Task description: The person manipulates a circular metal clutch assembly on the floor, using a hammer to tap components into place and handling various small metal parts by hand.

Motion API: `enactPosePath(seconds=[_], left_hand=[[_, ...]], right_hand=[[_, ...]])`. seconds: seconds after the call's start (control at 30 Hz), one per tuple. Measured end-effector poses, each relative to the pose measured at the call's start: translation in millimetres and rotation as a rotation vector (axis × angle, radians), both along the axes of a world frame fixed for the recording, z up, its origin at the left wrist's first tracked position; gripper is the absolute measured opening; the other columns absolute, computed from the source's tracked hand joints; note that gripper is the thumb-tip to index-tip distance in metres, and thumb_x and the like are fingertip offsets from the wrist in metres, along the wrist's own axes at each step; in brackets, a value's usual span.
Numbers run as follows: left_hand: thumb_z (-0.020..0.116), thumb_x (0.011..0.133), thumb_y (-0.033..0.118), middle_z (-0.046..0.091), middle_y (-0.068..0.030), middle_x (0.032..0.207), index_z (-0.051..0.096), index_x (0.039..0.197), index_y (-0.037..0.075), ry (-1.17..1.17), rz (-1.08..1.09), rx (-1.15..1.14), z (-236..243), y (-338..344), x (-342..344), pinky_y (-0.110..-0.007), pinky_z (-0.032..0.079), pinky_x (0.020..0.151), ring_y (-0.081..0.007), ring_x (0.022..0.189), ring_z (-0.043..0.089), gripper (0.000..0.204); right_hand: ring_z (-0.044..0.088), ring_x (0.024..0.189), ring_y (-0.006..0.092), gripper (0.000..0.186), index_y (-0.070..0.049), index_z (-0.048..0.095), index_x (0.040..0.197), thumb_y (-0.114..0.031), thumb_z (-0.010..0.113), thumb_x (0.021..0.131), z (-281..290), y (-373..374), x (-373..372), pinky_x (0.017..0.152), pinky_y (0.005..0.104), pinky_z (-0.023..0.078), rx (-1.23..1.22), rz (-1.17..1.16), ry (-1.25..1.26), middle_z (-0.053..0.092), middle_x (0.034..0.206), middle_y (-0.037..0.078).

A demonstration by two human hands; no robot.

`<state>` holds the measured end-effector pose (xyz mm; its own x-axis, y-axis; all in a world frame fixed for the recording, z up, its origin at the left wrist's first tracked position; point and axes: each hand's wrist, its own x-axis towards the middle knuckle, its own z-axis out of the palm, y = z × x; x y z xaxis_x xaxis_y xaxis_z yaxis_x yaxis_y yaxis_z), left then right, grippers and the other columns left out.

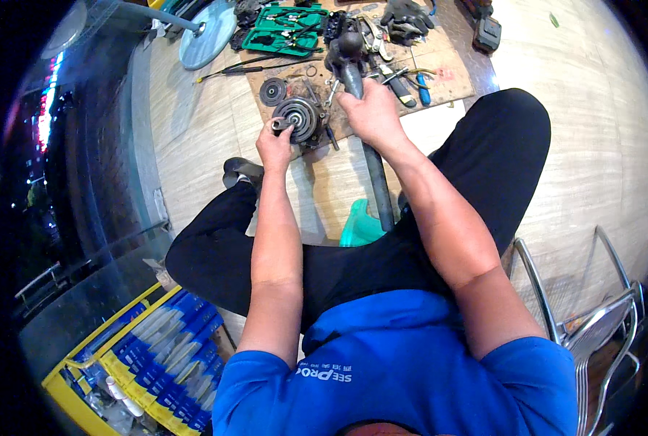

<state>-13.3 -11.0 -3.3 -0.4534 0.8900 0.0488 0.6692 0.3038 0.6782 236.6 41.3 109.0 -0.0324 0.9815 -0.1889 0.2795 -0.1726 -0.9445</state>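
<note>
Lining up, it seems, for a careful tap, right grip (373, 116) squeezes a hammer (376, 178), left grip (274, 145) pinches a tube (278, 125) at the pulley (307, 120) by the board's (449, 73) near-left corner.

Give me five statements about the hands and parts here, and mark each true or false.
1. The right hand grips the hammer-like tool. True.
2. The left hand holds a screwdriver. False: it holds a small metal cylinder.
3. A smaller round part lies beyond and left of the ringed metal part. True.
4. The hammer-like tool's head end is nearest the person. False: its head is at the far end.
5. The person's shirt is blue. True.
</note>
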Motion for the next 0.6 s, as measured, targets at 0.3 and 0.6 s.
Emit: enactPosePath(seconds=[0.3,0.6], left_hand=[[0.078,0.072,0.007,0.067,-0.0148,0.093,0.069,0.099,0.009,0.217,-0.097,-0.015,8,-3,8,-0.038,0.051,0.081,-0.0303,0.089,0.065,0.029],[0.074,0.075,0.010,0.065,-0.0170,0.095,0.069,0.098,0.007,0.290,-0.160,0.043,8,-3,9,-0.041,0.048,0.085,-0.0341,0.094,0.061,0.024]], right_hand=[[0.067,0.076,0.0365,0.031,0.001,0.064,0.090,-0.028,0.069,0.081,-12,-4,-13,0.072,0.0437,0.051,0.033,0.079,-0.069,0.066,0.076,0.022],[0.064,0.083,0.0435,0.029,0.003,0.061,0.089,-0.023,0.069,0.080,-8,-22,-25,0.074,0.0471,0.051,0.110,0.198,-0.063,0.065,0.083,0.027]])
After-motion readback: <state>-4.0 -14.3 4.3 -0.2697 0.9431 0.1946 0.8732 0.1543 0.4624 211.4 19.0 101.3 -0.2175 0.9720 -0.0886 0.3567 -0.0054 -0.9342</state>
